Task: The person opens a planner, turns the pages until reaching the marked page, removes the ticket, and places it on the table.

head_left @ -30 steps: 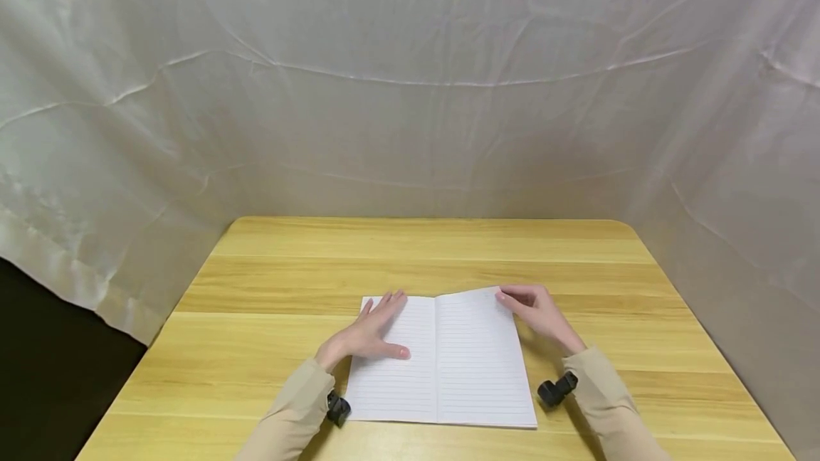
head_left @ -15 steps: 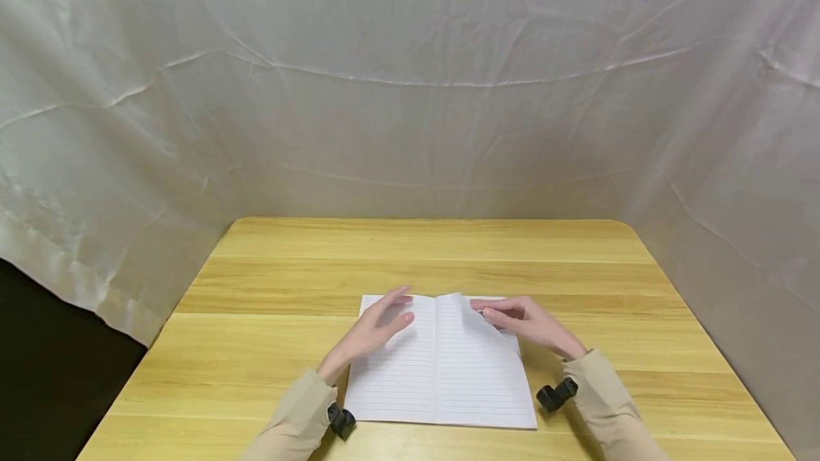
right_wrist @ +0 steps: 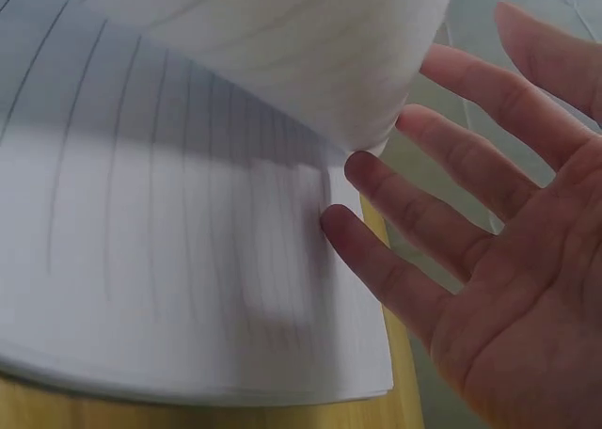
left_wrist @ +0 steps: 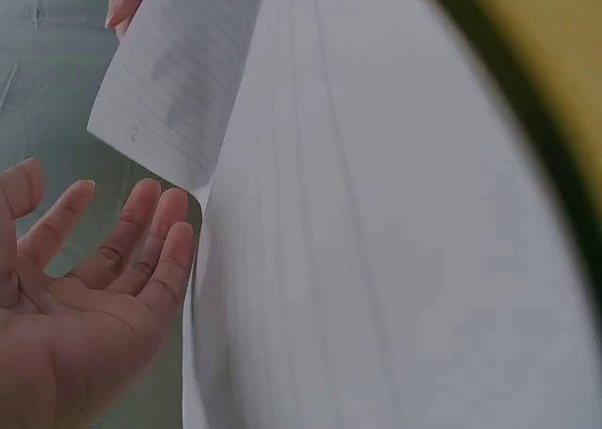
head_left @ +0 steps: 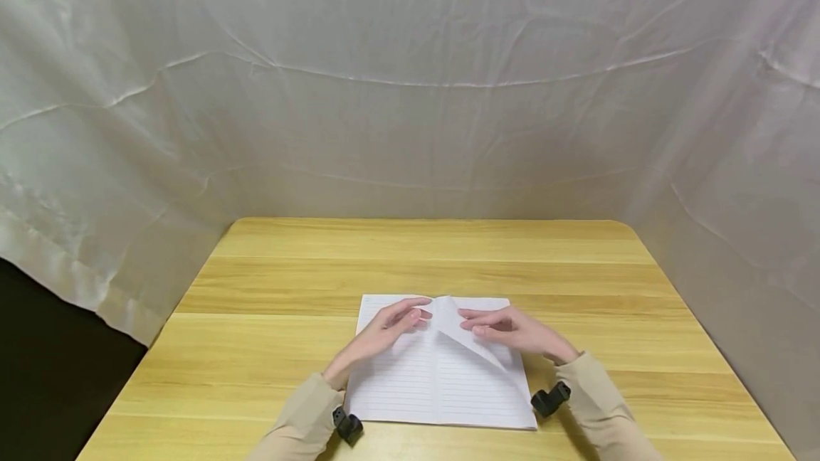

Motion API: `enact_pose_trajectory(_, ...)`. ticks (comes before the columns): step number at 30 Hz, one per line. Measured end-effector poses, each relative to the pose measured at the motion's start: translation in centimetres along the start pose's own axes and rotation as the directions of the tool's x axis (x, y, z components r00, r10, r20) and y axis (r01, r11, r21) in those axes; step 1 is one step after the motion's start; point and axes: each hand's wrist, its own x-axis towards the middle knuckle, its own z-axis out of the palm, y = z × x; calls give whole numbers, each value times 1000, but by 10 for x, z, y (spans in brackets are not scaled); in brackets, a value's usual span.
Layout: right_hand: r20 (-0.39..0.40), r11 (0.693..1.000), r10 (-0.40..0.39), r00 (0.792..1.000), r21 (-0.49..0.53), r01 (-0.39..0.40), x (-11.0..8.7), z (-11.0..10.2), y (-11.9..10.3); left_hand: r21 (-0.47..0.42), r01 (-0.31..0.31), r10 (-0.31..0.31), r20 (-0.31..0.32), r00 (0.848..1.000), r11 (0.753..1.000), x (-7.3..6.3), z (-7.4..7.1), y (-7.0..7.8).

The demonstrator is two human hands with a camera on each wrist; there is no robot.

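Note:
An open notebook [head_left: 397, 383] with white ruled pages lies on the table. One right-hand page [head_left: 456, 326] stands raised and bends over toward the left, its free corner hanging over the page below. My right hand [head_left: 517, 331] is on the right of this page; in the right wrist view its straight fingers [right_wrist: 442, 166] meet the page's edge, with the thumb apart. Over the left page hovers my left hand [head_left: 381, 333], and the left wrist view has its fingers spread and slightly bent, holding nothing, close to the raised page [left_wrist: 179, 90].
A light wood table [head_left: 269, 347] carries the notebook near its front edge. Pale grey cloth [head_left: 410, 126] hangs behind and at both sides. Each sleeved wrist wears a small black camera [head_left: 551, 399].
The top right page has gone from flat to lifted and folding leftward. My right hand moved left with it, its thumb no longer pinching the corner. My left hand rose off the left page.

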Motion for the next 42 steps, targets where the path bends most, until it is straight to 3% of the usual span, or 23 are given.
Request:
enact_pose_trajectory(7,19,1000,7,1000,-1,-7,5,5,0,4,5,-5,-17,1000,1000,2,5,-1)
enact_pose_trajectory(14,31,1000,15,999,22,-16,8,8,-2,-8,62,-63,-40,997,998,2,7,0)
enact_pose_trajectory(19,2,999,-9,1000,47,9,9,9,-1,37,92,-88,-96,992,995,1,7,2)
enact_pose_trajectory(22,-45,998,-1,999,68,5,8,9,3,80,111,-97,-164,982,991,0,6,1)
enact_pose_trajectory(26,-136,995,76,988,78,-65,5,6,11,102,146,-118,-240,964,984,-3,3,-1)
enact_pose_trajectory(34,-272,982,186,944,80,-170,0,2,23,80,219,-186,-301,935,972,-8,-4,-3)
enact_pose_trajectory(42,-343,992,116,932,-8,-127,-5,-3,41,133,285,-223,-357,907,949,-12,-7,-1)
